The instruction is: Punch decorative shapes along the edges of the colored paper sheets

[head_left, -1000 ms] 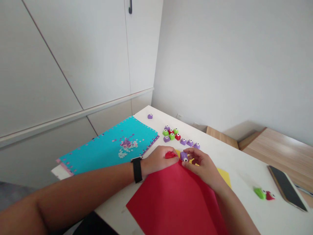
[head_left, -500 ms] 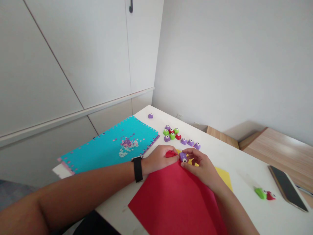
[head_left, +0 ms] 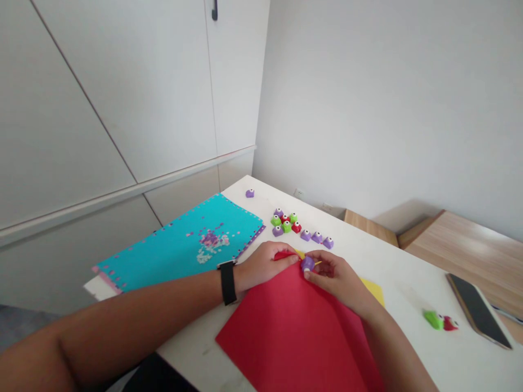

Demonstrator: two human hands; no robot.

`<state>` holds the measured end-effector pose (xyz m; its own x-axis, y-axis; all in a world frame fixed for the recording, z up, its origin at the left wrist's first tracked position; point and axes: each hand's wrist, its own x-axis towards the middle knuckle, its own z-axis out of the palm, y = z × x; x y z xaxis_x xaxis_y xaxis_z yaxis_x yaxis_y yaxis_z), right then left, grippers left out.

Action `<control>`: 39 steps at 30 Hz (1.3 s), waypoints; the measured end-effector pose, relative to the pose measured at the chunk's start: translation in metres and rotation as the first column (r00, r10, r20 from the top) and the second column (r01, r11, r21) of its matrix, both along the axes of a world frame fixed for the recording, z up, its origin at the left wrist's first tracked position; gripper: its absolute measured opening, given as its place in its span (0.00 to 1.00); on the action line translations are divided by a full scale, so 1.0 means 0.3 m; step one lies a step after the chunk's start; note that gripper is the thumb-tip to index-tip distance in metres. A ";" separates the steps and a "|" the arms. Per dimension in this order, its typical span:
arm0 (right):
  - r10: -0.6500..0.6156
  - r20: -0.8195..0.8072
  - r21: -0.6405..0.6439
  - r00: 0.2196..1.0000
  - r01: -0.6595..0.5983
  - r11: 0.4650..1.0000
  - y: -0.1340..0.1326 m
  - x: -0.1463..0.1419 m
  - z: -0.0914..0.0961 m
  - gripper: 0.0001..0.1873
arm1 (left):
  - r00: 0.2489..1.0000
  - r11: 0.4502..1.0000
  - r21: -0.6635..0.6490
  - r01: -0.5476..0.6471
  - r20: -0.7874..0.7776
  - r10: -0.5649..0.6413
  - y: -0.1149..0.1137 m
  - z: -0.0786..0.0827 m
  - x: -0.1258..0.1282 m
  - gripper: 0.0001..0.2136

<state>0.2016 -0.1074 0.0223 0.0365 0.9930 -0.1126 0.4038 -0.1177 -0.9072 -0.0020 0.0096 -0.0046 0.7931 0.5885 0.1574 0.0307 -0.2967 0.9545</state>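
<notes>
Red paper (head_left: 294, 332) lies in front of me on the white table, over a yellow sheet (head_left: 373, 289). My left hand (head_left: 265, 265), with a black watch band on its wrist, pinches the far edge of the red paper, where a corner curls up. At that same edge, a small purple craft punch (head_left: 308, 264) is held by my right hand (head_left: 341, 280). The thumb rests at its white button. A thin yellow strip shows between the punch and my right fingers. Whether the paper is inside the punch's slot is hidden.
A blue sheet (head_left: 163, 256) with punched edges lies at left, bearing paper confetti (head_left: 210, 238). Several purple, green and red punches (head_left: 286, 226) stand beyond my hands. A green punch (head_left: 433, 319), a red punch (head_left: 450, 324) and a phone (head_left: 478, 310) lie at right.
The purple punch has turned slightly in my right hand, and my thumb now covers part of its white button. The yellow strip beside it has come into sight. My left hand stays at the paper edge.
</notes>
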 end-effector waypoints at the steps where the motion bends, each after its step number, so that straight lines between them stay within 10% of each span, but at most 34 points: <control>1: 0.014 0.014 -0.005 1.000 -0.014 1.000 0.000 0.004 0.001 0.21 | 1.000 1.000 -0.005 0.006 0.004 -0.006 0.000 0.001 0.000 0.15; 29: 0.029 0.009 0.129 1.000 -0.030 0.991 -0.002 -0.051 -0.034 0.10 | 0.997 0.996 -0.055 0.076 0.004 -0.076 -0.002 0.033 -0.014 0.15; 39: -0.025 -0.143 0.044 0.989 0.032 0.999 0.007 -0.027 -0.039 0.22 | 1.000 0.997 -0.069 0.029 -0.007 -0.030 0.004 0.014 -0.006 0.17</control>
<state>0.1934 -0.1053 0.0106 0.0516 0.9960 -0.0724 0.2670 -0.0836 -0.9601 -0.0039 0.0108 -0.0003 0.8114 0.5738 0.1113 0.0303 -0.2314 0.9724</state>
